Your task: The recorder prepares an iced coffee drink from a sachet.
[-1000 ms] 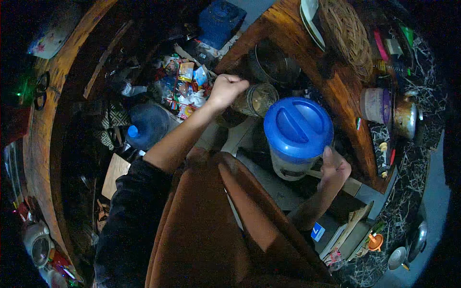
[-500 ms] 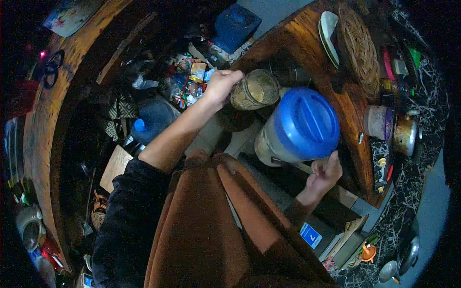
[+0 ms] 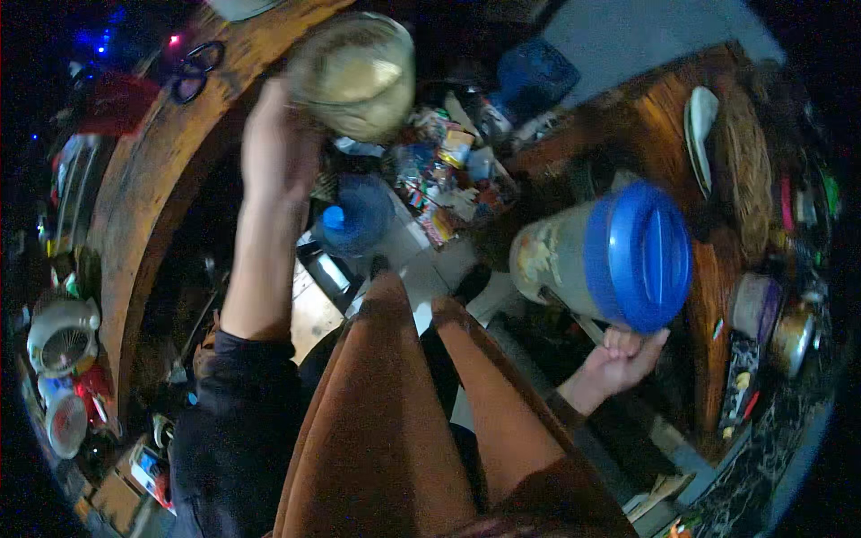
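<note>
Up at the left, my left hand [image 3: 276, 143], smeared by motion, is closed on the side of a round see-through jar [image 3: 357, 85] with something yellowish inside. The jar is tilted, and what fills it cannot be made out. On the right, my right hand [image 3: 621, 369] has its fingers curled beneath a pale plastic jug [image 3: 558, 258]. A large blue lid [image 3: 641, 255] sits on that jug, which leans with its lid toward the right. The jug's handle is mostly hidden by my hand.
A curved wooden counter [image 3: 152, 197] bounds the left, with a pair of dark scissors [image 3: 199, 72] on it. Ahead lies a heap of wrappers [image 3: 448, 170] beside a blue water bottle [image 3: 354, 215]. Another wooden top [image 3: 664, 117] holds a woven tray [image 3: 749, 179].
My left hand has swung left and up with the jar, away from the jug. The jug has tipped further sideways and shifted slightly right in my right hand. The whole view has turned left.
</note>
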A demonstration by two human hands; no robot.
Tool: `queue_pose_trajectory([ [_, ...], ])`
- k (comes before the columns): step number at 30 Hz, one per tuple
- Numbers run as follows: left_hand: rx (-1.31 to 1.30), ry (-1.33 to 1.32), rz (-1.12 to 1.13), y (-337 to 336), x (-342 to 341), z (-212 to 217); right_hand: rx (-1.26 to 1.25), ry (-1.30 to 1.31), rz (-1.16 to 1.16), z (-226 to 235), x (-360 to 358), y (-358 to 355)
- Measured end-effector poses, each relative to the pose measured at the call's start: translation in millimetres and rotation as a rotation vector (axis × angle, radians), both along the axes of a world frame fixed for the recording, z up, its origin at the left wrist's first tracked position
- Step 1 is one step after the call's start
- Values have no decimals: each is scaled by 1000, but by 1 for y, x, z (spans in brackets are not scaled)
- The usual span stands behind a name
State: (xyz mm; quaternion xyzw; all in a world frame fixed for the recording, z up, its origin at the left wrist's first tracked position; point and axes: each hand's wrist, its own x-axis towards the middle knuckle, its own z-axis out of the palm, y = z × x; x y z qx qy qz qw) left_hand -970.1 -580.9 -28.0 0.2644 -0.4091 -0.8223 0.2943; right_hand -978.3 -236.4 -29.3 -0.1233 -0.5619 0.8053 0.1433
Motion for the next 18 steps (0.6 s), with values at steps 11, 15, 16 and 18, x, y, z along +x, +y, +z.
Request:
queue_pose_trajectory([
  [11,-384,-97,369,-172,89,14,38,-32,-36,-9,4,-19],
  [15,-333,-147,523,-184,106,-2,118,56,38,-24,-5,-18],
  [16,-331,-147,533,-193,116,-9,139,79,61,-27,-8,-17],
  [18,-304,-115,543,-197,120,-13,190,123,94,-31,-12,-15],
])
